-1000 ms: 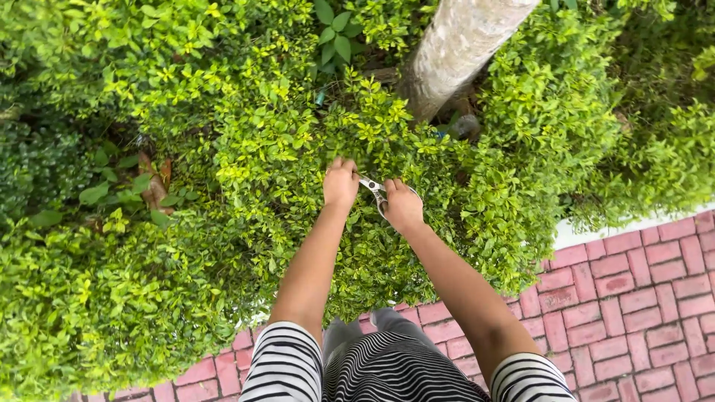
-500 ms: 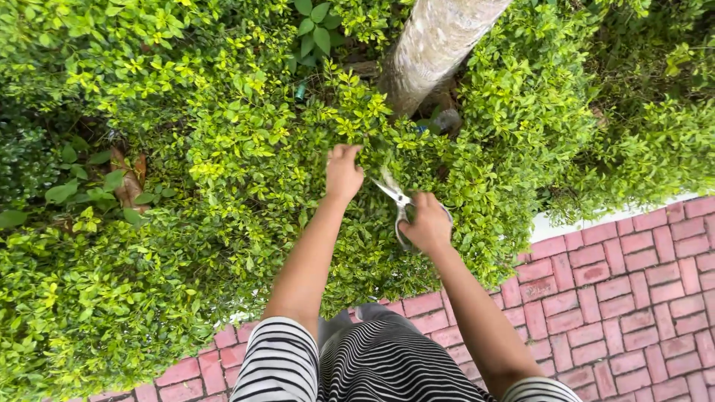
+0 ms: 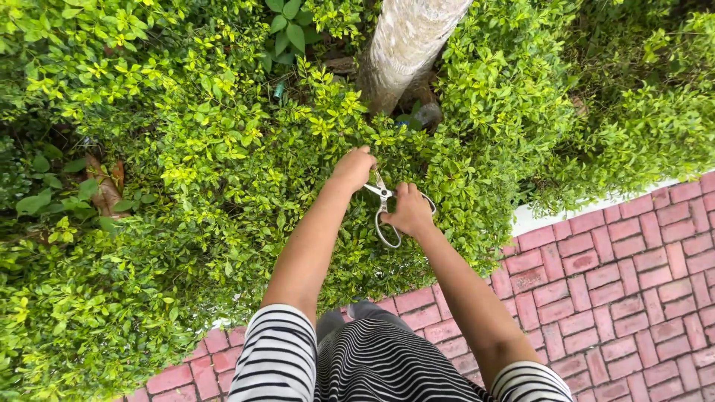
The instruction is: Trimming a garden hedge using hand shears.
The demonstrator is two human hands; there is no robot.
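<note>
Nearest the viewer, a black-and-white striped top with short striped sleeves, worn by the person bending over the hedge; a grey shoe tip shows just past its hem. Beneath and to the right of the hedge, red brick paving laid in a woven pattern, edged by a pale kerb strip where it meets the greenery. Both bare forearms reach from the sleeves up into the hedge. Right hand: fingers curled and clenched through the looped handles of a pair of metal scissors, one large oval loop hanging free below the knuckles, toward the paving. The scissors lie at the hedge's near face, about midway along it, blades pointing away toward the tree trunk; the blade tips meet the left hand. Left hand: fingers closed in a pinch on a sprig of the hedge, just beyond the blade tips; what exactly lies inside the grip is hidden by leaves. Hedge: dense, small yellow-green leaves, filling most of the view. Behind the hedge, directly past the hands, a pale grey tree trunk, leaning to the right. At the hedge's left side, several broader dark leaves and one brown dry leaf.
</note>
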